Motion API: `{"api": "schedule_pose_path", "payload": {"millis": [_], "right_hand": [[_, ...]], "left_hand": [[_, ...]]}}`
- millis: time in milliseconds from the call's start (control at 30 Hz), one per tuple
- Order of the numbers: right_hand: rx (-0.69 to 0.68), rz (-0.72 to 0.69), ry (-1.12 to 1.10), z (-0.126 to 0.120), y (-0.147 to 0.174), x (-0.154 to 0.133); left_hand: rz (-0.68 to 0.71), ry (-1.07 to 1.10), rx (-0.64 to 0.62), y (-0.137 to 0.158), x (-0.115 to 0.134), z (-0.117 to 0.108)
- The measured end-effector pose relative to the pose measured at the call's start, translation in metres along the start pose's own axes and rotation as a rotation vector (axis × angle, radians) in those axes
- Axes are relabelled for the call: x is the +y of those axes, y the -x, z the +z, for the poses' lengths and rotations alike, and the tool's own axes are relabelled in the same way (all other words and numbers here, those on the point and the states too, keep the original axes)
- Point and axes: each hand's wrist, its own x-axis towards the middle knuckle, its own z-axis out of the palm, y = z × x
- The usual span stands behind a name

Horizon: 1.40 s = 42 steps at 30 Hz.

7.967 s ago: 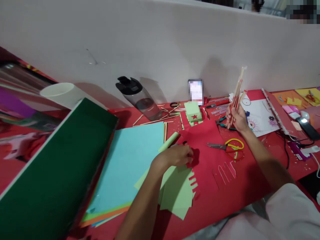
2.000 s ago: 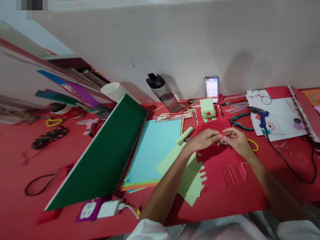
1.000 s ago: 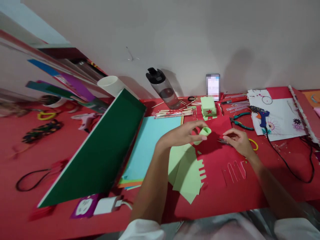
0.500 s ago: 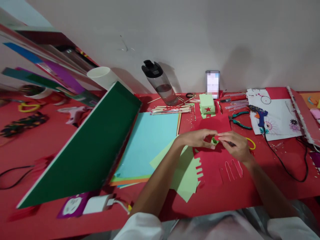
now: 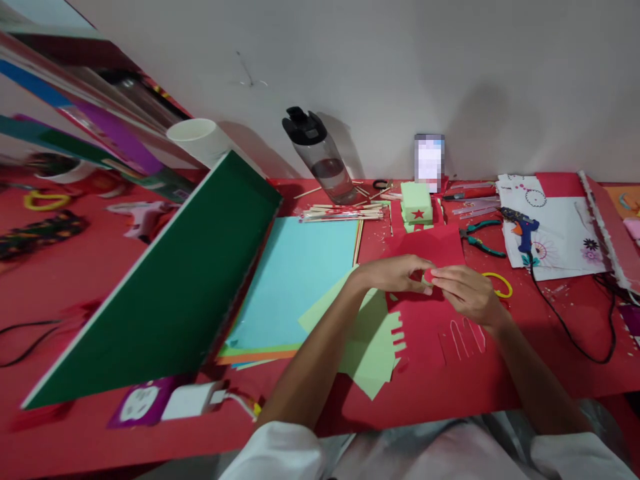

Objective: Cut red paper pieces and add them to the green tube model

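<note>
My left hand (image 5: 400, 273) is closed in a pinch around a small light-green paper piece, mostly hidden now by fingers and red paper. Close against it, the fingertips of my right hand (image 5: 465, 290) pinch a small red paper piece (image 5: 429, 275), which sits at the green piece's top. Both hands hover over a red paper sheet (image 5: 425, 333) with notched cuts on its left edge. Light-green sheets (image 5: 367, 363) lie under my left forearm. Behind the hands stands a light-green paper box (image 5: 416, 200) with a red star.
A green board (image 5: 165, 287) leans at the left beside blue paper (image 5: 305, 280). Farther back are a water bottle (image 5: 325, 160), sticks (image 5: 345, 212) and a phone (image 5: 429, 160). Pliers (image 5: 483, 239), yellow-handled scissors (image 5: 500, 283) and a corded glue gun (image 5: 524, 233) lie to the right.
My right hand has brought the red piece over the green piece's opening, which showed before. A dark spot at the right fingers no longer shows. The view has shifted slightly.
</note>
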Motion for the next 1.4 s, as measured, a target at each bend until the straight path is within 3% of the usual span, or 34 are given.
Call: {"api": "schedule_pose_path", "payload": {"millis": [400, 533, 700, 933, 1200, 1400], "right_hand": [[-0.004, 0.004, -0.017, 0.000, -0.002, -0.002], [0.061, 0.179, -0.098, -0.004, -0.006, -0.006], [0.033, 0.417, -0.260, -0.002, -0.004, -0.009], [-0.024, 0.510, -0.332, 0.006, 0.004, -0.005], [0.003, 0.645, -0.344, 0.013, 0.005, -0.007], [0.035, 0.658, -0.346, 0.015, 0.002, -0.007]], "left_hand": [[0.006, -0.009, 0.025, 0.001, 0.000, 0.002], [-0.001, -0.017, 0.007, 0.002, 0.002, 0.001], [-0.050, -0.017, 0.005, 0.005, 0.005, -0.001], [-0.085, -0.068, 0.045, 0.011, 0.016, -0.005], [-0.063, -0.144, 0.133, 0.020, 0.027, -0.007], [-0.078, -0.176, 0.176, 0.023, 0.030, -0.006]]}}
